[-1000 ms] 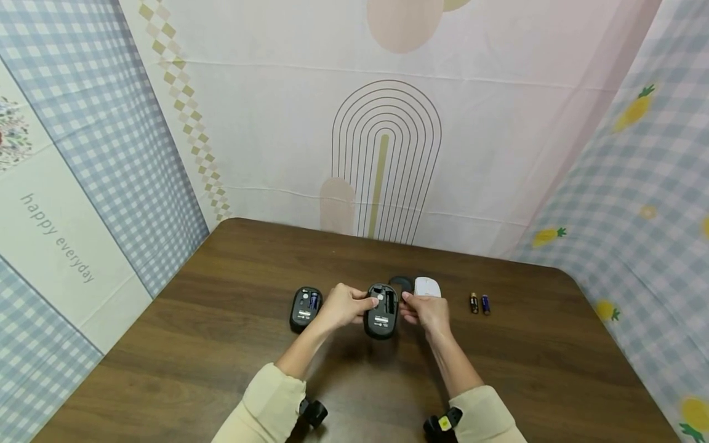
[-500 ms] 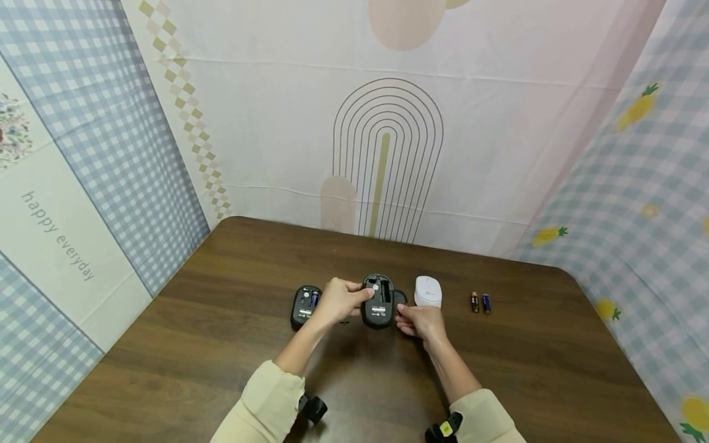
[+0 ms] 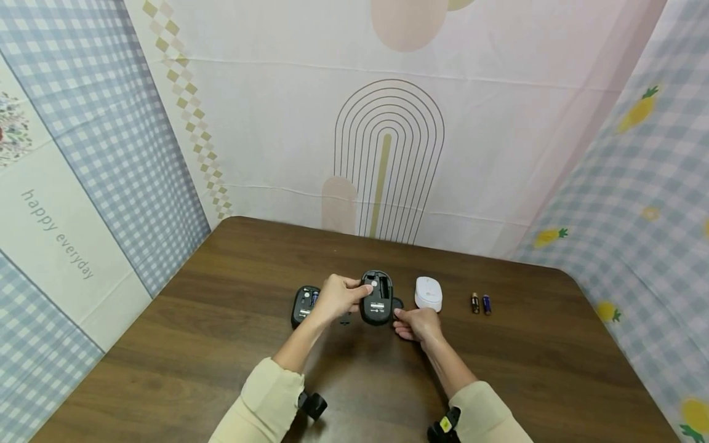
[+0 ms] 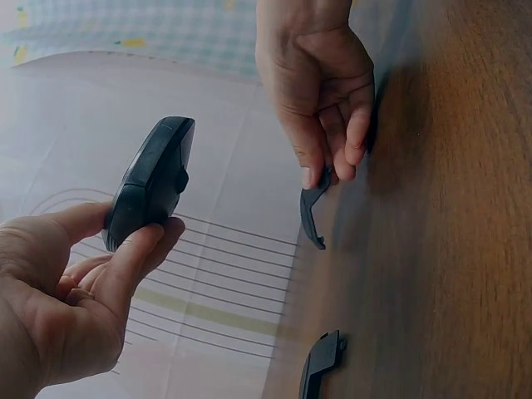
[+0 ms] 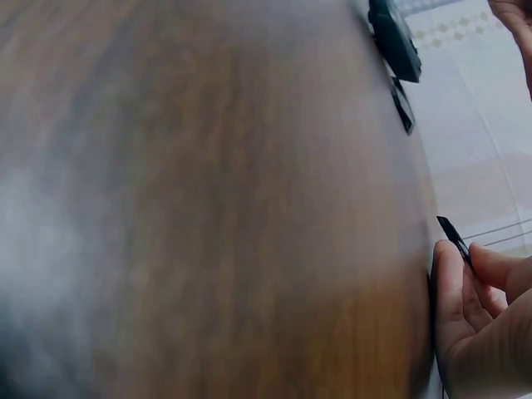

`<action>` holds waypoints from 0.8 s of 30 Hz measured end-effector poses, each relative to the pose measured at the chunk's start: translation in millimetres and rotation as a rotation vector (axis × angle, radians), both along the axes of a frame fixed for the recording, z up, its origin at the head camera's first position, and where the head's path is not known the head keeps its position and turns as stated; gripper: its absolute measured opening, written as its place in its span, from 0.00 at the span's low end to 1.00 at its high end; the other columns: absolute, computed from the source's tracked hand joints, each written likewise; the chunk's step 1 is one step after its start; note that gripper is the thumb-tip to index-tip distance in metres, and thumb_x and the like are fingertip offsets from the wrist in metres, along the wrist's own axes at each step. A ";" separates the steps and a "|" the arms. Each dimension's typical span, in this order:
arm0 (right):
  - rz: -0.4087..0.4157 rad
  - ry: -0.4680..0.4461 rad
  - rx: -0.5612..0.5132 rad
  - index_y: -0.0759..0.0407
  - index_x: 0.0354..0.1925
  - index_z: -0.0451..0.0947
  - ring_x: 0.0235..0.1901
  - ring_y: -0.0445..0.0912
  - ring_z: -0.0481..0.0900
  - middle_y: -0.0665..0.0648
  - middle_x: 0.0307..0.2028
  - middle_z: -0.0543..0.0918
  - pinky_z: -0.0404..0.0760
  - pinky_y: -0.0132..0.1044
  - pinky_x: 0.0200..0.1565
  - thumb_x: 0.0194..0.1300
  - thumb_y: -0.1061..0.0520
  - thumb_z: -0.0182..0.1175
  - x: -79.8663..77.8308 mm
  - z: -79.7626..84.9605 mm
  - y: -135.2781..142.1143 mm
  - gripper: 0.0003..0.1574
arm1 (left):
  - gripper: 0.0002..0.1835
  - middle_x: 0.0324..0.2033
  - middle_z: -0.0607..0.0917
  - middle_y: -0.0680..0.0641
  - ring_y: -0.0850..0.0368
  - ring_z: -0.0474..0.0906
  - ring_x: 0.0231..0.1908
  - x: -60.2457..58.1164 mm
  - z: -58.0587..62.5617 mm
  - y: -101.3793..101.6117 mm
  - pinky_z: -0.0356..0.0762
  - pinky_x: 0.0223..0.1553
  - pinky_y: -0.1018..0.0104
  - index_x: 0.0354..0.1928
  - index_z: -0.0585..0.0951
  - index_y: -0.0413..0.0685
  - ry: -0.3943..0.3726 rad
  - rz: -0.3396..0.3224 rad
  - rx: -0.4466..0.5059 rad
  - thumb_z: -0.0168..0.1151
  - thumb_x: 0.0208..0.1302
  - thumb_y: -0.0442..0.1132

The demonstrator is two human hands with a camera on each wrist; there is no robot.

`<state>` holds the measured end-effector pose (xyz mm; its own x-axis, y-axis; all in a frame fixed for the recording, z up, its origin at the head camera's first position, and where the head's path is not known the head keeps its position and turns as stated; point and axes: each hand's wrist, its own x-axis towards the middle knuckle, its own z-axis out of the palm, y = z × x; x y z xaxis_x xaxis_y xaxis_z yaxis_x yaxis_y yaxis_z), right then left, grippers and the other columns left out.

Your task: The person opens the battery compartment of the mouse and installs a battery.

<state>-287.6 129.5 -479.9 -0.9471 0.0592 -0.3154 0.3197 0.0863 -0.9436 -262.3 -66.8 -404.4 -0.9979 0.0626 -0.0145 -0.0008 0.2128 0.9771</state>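
Observation:
My left hand grips a black computer mouse by its side, thumb on the underside. That underside faces the head camera, its battery slot open and dark. Just right of it, my right hand pinches a thin black battery cover, partly behind the mouse in the head view. A second black mouse lies belly-up to the left, a blue battery in its slot. Another black cover rests on the table, mostly hidden by my left hand in the head view.
A white rounded object stands beyond my right hand. Farther right lie two small batteries, one black and gold, the other blue. The brown wooden table meets patterned cloth at its back edge.
The held mouse has moved up and slightly left. My right hand has come down and left with the cover, leaving the white object in fuller view.

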 end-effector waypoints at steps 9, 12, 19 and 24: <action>0.009 -0.041 0.081 0.77 0.32 0.75 0.11 0.41 0.77 0.56 0.12 0.78 0.80 0.30 0.16 0.60 0.62 0.62 -2.4 0.5 -1.5 0.14 | 0.23 0.39 0.82 0.33 0.50 0.84 0.28 -0.8 0.7 -1.3 0.82 0.35 0.56 0.49 0.77 0.30 -0.015 -0.004 0.005 0.65 0.58 0.40; 0.031 -0.046 0.127 0.75 0.28 0.76 0.11 0.40 0.77 0.55 0.11 0.78 0.79 0.30 0.15 0.60 0.61 0.62 -3.0 1.3 0.1 0.14 | 0.22 0.39 0.82 0.33 0.50 0.84 0.28 -1.2 1.6 -0.8 0.82 0.37 0.54 0.49 0.77 0.30 -0.016 -0.006 0.008 0.65 0.58 0.40; 0.093 -0.050 0.211 0.71 0.22 0.77 0.09 0.39 0.75 0.55 0.10 0.76 0.78 0.30 0.13 0.60 0.59 0.62 -2.4 1.8 1.2 0.16 | 0.24 0.42 0.81 0.33 0.50 0.84 0.28 -2.0 1.6 -2.6 0.83 0.33 0.59 0.50 0.77 0.30 -0.010 -0.013 -0.020 0.65 0.58 0.42; 0.118 -0.064 0.248 0.71 0.19 0.76 0.08 0.39 0.74 0.54 0.09 0.75 0.77 0.30 0.12 0.60 0.59 0.61 -3.1 2.0 -0.5 0.19 | 0.24 0.42 0.81 0.33 0.50 0.84 0.28 -1.3 3.4 -2.9 0.83 0.33 0.61 0.50 0.77 0.30 -0.011 -0.023 -0.018 0.65 0.59 0.43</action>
